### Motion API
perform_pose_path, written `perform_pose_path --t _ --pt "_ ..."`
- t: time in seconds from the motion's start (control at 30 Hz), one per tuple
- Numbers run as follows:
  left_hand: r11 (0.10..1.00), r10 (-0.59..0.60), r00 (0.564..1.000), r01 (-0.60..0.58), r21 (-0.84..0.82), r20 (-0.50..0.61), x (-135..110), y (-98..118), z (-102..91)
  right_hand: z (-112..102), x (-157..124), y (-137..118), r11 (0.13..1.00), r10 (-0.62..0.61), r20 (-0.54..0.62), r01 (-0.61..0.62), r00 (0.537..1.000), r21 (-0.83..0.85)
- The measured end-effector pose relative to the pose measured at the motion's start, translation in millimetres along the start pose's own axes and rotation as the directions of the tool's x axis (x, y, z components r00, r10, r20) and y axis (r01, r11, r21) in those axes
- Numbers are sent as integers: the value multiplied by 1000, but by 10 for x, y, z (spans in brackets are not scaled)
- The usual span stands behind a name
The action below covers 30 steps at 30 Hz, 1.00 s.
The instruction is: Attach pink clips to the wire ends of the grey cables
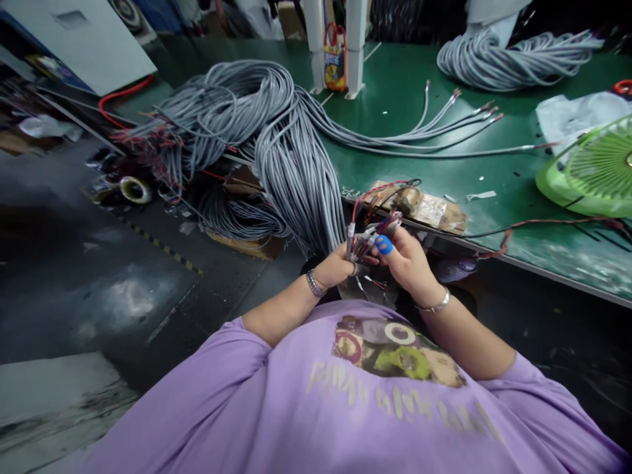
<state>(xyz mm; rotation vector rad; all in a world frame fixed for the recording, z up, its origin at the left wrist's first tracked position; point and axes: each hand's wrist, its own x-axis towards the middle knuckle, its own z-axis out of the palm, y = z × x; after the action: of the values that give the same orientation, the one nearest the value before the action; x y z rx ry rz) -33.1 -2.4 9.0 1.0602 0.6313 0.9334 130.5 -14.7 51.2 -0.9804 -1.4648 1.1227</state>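
My left hand (338,264) is closed round the stripped end of a grey cable (351,238), whose thin red and dark wires fan out above my fist. My right hand (407,260) pinches those wire ends (380,230) from the right; its thumb wears a blue finger cot (384,245). Both hands are held close together in front of my purple shirt, just below the green bench edge. The thick bundle of grey cables (301,171) hangs over the bench edge right behind my left hand.
The green bench (419,105) carries more grey cable coils (508,59), loose cable ends with red tips (459,118), a taped cardboard pad (429,207) and a green fan (597,168). A tape roll (134,189) and boxes lie on the dark floor at left.
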Motion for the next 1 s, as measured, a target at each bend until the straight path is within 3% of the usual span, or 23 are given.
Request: perform_pose_path --t 0.17,0.33,0.53,0.63,0.77,0.93,1.0 --pt "997 -30 997 25 -70 -69 -40 88 -12 115 -158 49 993 -121 -188 118 975 -27" --pt "997 -58 995 54 -64 -75 -32 45 28 212 -263 -5 898 -299 -71 255 952 -359" --pt "998 29 999 -30 -57 -27 -23 32 72 261 -187 -90 841 -296 -120 199 948 -503" --pt "999 26 999 -27 -25 -24 -43 31 63 274 -180 -70 850 -261 -117 171 958 -499" --pt "997 12 1000 -10 73 -20 -48 1 38 262 -194 -33 924 -186 -100 140 977 -357" --pt "933 168 986 -166 318 21 -10 -30 26 225 -257 -60 935 -255 -121 213 959 -284" --pt "907 174 984 -177 381 44 -14 -44 17 218 -275 -74 934 -276 -122 236 953 -267"
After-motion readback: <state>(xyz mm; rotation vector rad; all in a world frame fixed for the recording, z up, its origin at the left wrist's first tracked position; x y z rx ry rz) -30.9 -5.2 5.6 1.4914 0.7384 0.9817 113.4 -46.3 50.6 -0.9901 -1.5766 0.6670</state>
